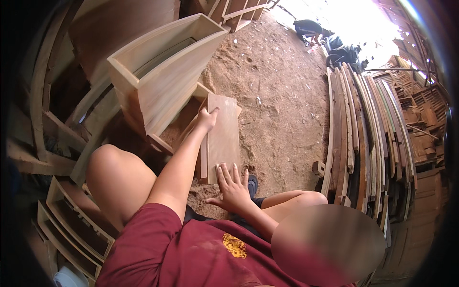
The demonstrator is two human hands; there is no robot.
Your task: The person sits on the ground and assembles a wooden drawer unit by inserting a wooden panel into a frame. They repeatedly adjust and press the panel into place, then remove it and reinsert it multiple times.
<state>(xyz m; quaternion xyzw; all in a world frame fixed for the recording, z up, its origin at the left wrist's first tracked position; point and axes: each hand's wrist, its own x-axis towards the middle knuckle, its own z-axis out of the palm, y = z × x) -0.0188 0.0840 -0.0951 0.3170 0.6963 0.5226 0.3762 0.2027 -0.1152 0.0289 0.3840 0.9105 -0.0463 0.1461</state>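
A pale wooden drawer (224,131) lies before me with one broad flat face up, its long sides running away from me. My left hand (208,119) is closed over its left edge near the far end, fingers curled on the wood. At the near end my right hand (234,189) lies with fingers spread, the fingertips on the face by the near edge. Left of it, a deep open wooden drawer box (174,79) stands tilted on another open wooden box (167,134), partly hidden by my left arm.
Long wooden planks (363,138) lie stacked at the right. More drawer boxes (76,225) stand at the lower left, beside wooden frames (40,100). Sandy ground (277,95) stretches ahead to a motorcycle (339,50) near the bright opening. A dark sandal (252,184) shows by my right hand.
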